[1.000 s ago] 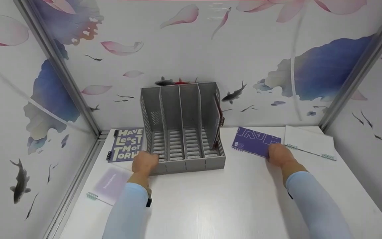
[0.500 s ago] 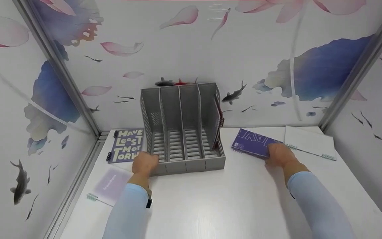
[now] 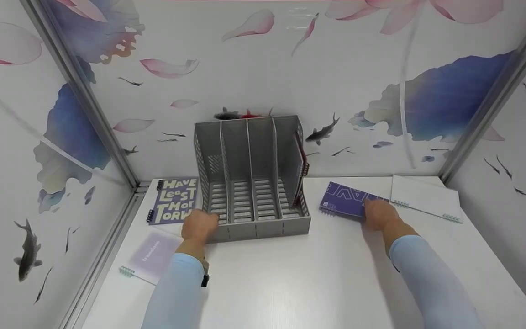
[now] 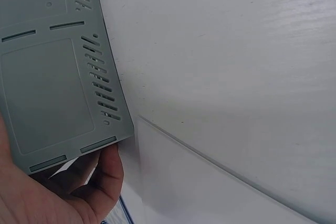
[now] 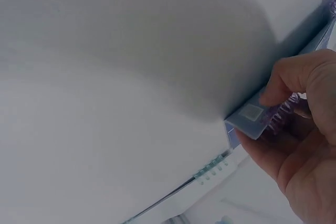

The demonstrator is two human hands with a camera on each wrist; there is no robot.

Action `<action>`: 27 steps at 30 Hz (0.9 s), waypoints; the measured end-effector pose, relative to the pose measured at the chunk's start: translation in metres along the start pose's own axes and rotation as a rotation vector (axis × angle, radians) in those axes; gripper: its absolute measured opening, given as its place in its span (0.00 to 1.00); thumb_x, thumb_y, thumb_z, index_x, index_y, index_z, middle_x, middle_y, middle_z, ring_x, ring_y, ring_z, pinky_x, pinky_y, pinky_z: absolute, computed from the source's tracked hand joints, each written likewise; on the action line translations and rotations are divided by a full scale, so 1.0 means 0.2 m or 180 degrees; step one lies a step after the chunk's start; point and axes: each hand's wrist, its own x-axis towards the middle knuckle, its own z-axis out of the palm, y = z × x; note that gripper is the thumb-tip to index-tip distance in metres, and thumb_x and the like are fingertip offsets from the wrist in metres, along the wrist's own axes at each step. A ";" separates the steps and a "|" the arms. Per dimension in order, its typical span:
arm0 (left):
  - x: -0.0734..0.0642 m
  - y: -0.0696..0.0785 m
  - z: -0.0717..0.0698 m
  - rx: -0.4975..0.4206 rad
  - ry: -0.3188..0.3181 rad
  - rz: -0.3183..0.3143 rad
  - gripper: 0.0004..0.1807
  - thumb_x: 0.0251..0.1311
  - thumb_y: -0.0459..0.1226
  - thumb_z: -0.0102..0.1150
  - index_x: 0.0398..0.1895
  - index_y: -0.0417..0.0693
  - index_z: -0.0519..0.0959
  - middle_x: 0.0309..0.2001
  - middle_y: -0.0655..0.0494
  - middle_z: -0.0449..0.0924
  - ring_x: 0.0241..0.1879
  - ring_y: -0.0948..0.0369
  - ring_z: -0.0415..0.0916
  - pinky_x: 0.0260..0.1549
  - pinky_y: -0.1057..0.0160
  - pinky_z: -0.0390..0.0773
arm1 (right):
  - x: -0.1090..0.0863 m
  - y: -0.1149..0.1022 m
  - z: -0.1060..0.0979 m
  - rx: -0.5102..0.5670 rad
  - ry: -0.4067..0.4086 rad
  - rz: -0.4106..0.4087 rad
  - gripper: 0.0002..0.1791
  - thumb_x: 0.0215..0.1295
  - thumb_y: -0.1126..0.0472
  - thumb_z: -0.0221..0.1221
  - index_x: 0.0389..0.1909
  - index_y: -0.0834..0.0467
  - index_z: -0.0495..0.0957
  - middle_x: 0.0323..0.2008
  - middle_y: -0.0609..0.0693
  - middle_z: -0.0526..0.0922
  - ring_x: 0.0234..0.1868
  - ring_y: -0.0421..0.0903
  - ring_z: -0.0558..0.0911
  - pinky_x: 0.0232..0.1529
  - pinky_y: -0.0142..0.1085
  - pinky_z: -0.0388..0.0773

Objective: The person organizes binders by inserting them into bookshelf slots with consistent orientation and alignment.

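A grey file organizer (image 3: pixel 270 228) with upright dividers stands at the back of the table. My left hand (image 3: pixel 199 226) grips its front left corner; in the left wrist view, fingers (image 4: pixel 109 174) curl round the edge of the grey plastic (image 4: pixel 50 95). To the right, my right hand (image 3: pixel 381 214) pinches a purple spiral notebook (image 3: pixel 343 201) near its right end. In the right wrist view, the thumb (image 5: pixel 286 80) lies on one side of the notebook (image 5: pixel 249 121) by its coil, fingers on the other. A thin notebook (image 3: pixel 297 176) with dark red edging leans in the organizer's rightmost compartment.
Left of the organizer lie a purple lettered notebook (image 3: pixel 174 198) and a pale lilac notebook (image 3: pixel 153 253). A white spiral notebook (image 3: pixel 425 196) lies at the back right, beside my right hand. Printed wall panels (image 3: pixel 254 68) enclose the table (image 3: pixel 286 278).
The purple notebook in my right hand has tilted, its far edge shifting slightly toward me. My right hand has moved slightly left. The left hand and organizer have stayed in place.
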 end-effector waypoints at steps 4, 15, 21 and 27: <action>0.00 0.00 0.00 -0.0019 0.0008 -0.0014 0.25 0.75 0.49 0.56 0.56 0.38 0.87 0.48 0.41 0.92 0.41 0.48 0.86 0.41 0.46 0.84 | 0.01 -0.03 0.02 -0.0132 -0.0005 0.0117 0.21 0.69 0.67 0.61 0.58 0.78 0.80 0.52 0.74 0.89 0.54 0.70 0.89 0.61 0.64 0.87; 0.00 -0.01 0.02 -0.0035 0.0020 0.0009 0.24 0.74 0.49 0.56 0.54 0.38 0.87 0.47 0.41 0.92 0.42 0.48 0.85 0.41 0.46 0.84 | 0.00 -0.04 0.13 0.0273 0.0199 0.0411 0.28 0.72 0.60 0.63 0.64 0.77 0.77 0.59 0.77 0.84 0.63 0.77 0.84 0.66 0.69 0.83; 0.00 0.00 0.01 -0.0027 0.0007 0.0004 0.28 0.75 0.50 0.56 0.61 0.35 0.85 0.52 0.39 0.91 0.46 0.46 0.87 0.47 0.44 0.85 | 0.00 -0.03 0.12 0.0534 0.0190 0.0434 0.34 0.69 0.57 0.65 0.69 0.75 0.76 0.65 0.77 0.83 0.69 0.78 0.81 0.71 0.71 0.78; 0.01 -0.01 0.01 -0.0011 0.0005 -0.0009 0.19 0.73 0.49 0.56 0.41 0.42 0.87 0.32 0.50 0.85 0.33 0.52 0.80 0.30 0.53 0.77 | 0.00 -0.02 0.12 0.0422 0.0238 0.0291 0.37 0.71 0.47 0.64 0.67 0.75 0.79 0.60 0.76 0.87 0.63 0.77 0.86 0.66 0.68 0.83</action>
